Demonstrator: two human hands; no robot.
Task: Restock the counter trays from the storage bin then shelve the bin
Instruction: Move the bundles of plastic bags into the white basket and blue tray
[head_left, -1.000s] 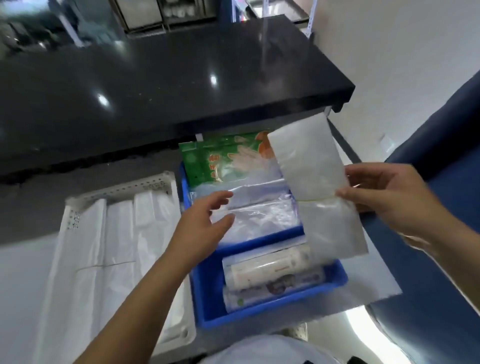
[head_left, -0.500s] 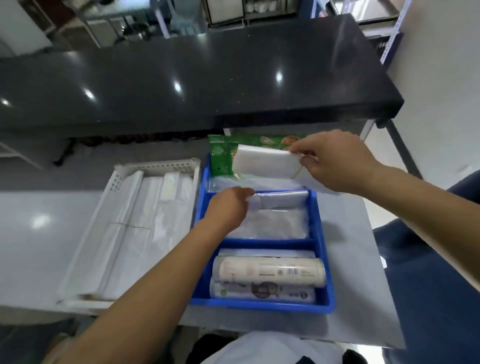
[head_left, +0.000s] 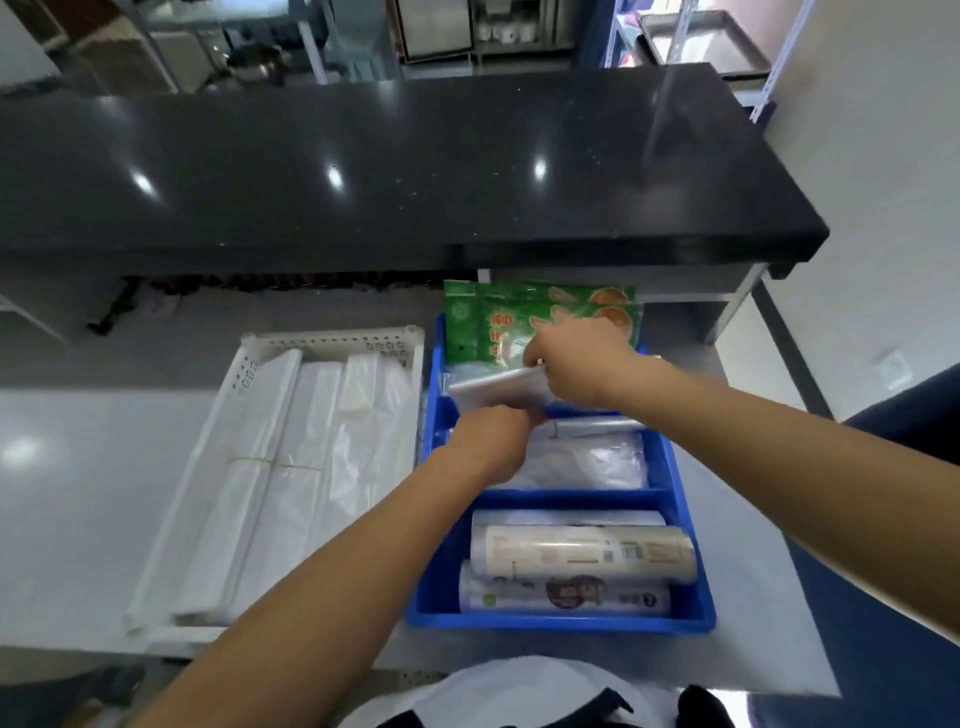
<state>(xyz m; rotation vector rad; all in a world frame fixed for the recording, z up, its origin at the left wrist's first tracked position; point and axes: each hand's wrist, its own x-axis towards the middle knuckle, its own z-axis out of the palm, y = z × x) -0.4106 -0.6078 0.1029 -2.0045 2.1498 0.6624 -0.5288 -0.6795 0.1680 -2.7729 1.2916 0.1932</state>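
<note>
Right hand pinches the clear bag pack, long axis left-right, centre frame over the blue tray; left hand, fingers curled, grips its lower edge.

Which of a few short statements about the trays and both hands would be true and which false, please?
1. The right hand pinches a clear bag stack over the blue tray. True.
2. The green packets lie in the white tray. False: they stand at the blue tray's far end.
3. Two rolls lie in the blue tray's near compartment. True.
4. The left hand rests on the black counter. False: it is inside the blue tray.
</note>
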